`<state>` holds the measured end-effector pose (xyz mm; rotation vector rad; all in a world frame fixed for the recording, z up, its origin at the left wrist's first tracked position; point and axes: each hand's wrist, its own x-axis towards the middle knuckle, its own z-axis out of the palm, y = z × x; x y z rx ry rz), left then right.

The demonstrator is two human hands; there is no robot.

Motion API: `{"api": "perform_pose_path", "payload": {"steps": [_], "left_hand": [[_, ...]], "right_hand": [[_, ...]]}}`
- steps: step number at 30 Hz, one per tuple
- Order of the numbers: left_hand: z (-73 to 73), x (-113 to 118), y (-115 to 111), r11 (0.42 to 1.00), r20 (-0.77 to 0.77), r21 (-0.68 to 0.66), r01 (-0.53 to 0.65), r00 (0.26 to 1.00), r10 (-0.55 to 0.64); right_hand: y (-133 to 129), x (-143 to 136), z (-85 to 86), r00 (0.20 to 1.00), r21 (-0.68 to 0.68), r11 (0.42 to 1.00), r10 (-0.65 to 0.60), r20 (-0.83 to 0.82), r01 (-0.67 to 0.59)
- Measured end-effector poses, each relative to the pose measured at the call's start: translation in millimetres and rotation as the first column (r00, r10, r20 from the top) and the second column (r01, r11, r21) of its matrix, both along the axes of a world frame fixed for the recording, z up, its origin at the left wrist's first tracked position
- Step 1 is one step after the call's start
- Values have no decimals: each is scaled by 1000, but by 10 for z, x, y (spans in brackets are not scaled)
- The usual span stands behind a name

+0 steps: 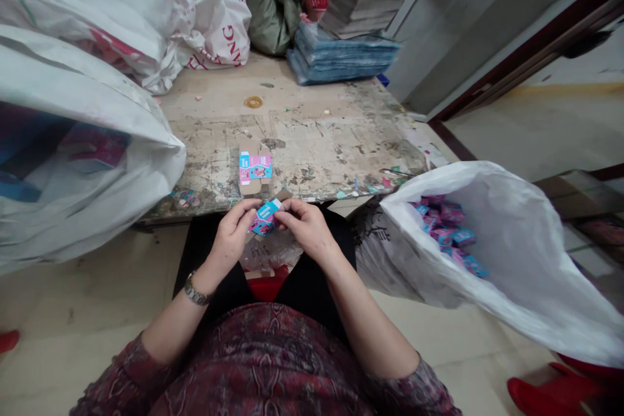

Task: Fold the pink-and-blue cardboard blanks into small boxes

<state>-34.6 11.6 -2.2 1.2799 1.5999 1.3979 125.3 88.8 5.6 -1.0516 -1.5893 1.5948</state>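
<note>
Between my two hands, just off the table's front edge, is a small blue and pink carton (266,216), tilted, with a flap at its upper right. My left hand (236,226) grips its left side, thumb and fingers closed on it. On the other side, my right hand (303,224) pinches the carton near the flap. A flat, unfolded carton blank (255,168) in the same colours lies on the table right beyond my hands.
The worn, stained table (312,136) carries a tan ring (253,102) and a blue-edged stack (341,55). At right stands an open white sack (517,227) holding several small folded cartons (446,224). Another open white sack (146,162) bulges over the table's left side.
</note>
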Motion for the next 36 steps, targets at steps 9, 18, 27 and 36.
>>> {"api": "perform_pose_path", "payload": {"steps": [9, 18, 27, 36], "left_hand": [[-34, 88, -63, 995, -331, 10, 102, 939, -93], [-74, 169, -57, 981, -354, -141, 132, 919, -175], [-100, 148, -29, 976, 36, -201, 80, 997, -74], [-127, 178, -32, 977, 381, -205, 52, 924, 31]], "right_hand": [[-13, 17, 36, 998, 12, 999, -50, -38, 51], [-99, 6, -28, 998, 114, 992, -57, 41, 52], [-202, 23, 53, 964, 433, 869, -266, 2, 239], [-261, 39, -94, 990, 120, 984, -135, 49, 129]]}}
